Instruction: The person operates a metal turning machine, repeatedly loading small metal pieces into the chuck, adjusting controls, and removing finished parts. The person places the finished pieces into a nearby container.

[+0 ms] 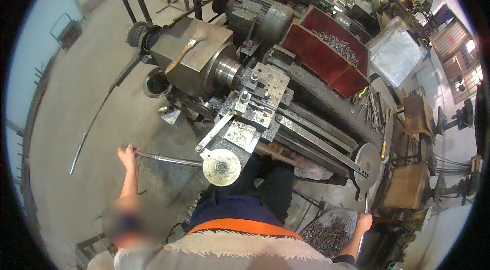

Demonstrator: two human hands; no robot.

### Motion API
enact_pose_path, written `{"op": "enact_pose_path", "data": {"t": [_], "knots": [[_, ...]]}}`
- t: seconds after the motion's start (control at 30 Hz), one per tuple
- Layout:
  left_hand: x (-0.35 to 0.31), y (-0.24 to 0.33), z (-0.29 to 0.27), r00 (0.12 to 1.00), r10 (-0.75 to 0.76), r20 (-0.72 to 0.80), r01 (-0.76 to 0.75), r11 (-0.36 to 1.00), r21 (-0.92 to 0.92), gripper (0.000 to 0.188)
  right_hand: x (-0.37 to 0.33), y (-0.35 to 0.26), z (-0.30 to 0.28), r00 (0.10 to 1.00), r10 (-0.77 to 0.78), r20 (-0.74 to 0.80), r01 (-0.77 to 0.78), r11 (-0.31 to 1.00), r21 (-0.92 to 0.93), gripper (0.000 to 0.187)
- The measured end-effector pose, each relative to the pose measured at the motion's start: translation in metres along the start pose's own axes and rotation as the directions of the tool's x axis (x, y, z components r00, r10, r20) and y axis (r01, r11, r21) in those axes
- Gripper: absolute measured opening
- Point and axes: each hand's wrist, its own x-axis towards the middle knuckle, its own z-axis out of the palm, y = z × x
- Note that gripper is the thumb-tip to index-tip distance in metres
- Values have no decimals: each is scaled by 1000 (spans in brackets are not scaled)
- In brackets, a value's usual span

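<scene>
A small metal lathe stands in front of me. My left hand (127, 156) is closed round the outer end of a long metal lever (173, 160), which runs to a round plate (221, 167) at the near side of the machine's slide (266, 88). At the right, my right hand (364, 223) grips an upright steel lever (366, 203) below a second round plate (369, 160). A long flat link bar (321, 145) joins that plate to the slide. The spindle (228, 72) faces the slide; whether it turns, I cannot tell.
A brush (185, 56) lies on the headstock (196, 40), near a motor (260, 13). Behind the bed, a red-brown box (316, 55) holds many small metal parts. Hand tools (375, 111) lie to its right. A basket of parts (329, 231) sits low beside my right arm. Another long lever (104, 99) sticks out left.
</scene>
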Motion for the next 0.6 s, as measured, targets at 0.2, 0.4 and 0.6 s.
{"op": "enact_pose_path", "data": {"t": [0.2,0.4,0.6], "knots": [[-5,-13,0,993,-36,-114,25,995,-98,27,-32,-17,-14,999,11,38,-12,1000,22,37],[5,-4,16,993,4,-115,-19,992,-125,29,-48,-35,-25,986,147,85,-158,975,155,42],[12,-9,18,992,23,-121,-34,995,-89,25,-53,-43,-40,969,179,173,-198,974,105,44]]}}
